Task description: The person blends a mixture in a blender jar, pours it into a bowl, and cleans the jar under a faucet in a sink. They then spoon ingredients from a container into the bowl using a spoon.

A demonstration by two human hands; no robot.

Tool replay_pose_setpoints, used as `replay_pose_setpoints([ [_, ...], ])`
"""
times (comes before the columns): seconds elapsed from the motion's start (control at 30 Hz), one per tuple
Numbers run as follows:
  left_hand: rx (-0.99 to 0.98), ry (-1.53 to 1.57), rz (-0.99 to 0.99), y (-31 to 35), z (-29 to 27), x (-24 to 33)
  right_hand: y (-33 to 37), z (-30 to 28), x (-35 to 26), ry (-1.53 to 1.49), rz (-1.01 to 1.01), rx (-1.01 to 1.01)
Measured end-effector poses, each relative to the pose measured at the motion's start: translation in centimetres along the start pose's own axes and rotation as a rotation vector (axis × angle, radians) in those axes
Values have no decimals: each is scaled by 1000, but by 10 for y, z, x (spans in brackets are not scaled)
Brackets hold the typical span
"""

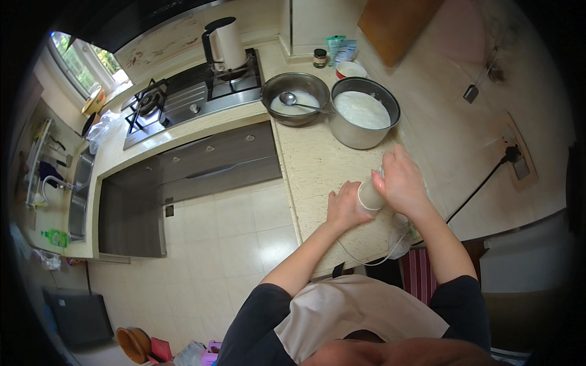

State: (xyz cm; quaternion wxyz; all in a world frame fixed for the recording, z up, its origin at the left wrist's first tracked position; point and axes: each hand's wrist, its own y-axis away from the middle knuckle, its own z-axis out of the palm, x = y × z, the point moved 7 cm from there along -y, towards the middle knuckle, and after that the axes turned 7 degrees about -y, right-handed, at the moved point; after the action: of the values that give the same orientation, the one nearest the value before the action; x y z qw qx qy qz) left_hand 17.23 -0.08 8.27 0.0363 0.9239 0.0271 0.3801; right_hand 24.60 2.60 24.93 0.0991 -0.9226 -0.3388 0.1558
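A white cup [370, 196] is on the near part of the counter, tilted slightly. Around its left side and base wraps my left hand [347, 206]. My right hand [400, 182] is closed in a fist at the cup's upper right rim; a little of something pale shows by its fingers, too hidden to name. Just beyond my hands stands a deep grey pot [360, 135] filled with a white, milky content. To its left is a metal bowl [287, 120] with white liquid, and a metal spoon [289, 99] rests in it, its handle reaching toward the pot.
A small red-and-white bowl [351, 69], a dark jar [320, 58] and packets [342, 50] stand behind the pot. Farther left, a white kettle [227, 46] sits on the gas stove [195, 100]. A thin cord [372, 263] loops at the counter's front, beside a clear plastic bag [400, 238].
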Motion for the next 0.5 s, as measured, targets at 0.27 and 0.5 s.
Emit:
replay_pose_setpoints([
  [0.27,20,7,43,1,0,0,1,3,2,-3,34,-41],
  [0.5,176,-45,96,2,8,-8,1,4,1,-1,21,-21],
])
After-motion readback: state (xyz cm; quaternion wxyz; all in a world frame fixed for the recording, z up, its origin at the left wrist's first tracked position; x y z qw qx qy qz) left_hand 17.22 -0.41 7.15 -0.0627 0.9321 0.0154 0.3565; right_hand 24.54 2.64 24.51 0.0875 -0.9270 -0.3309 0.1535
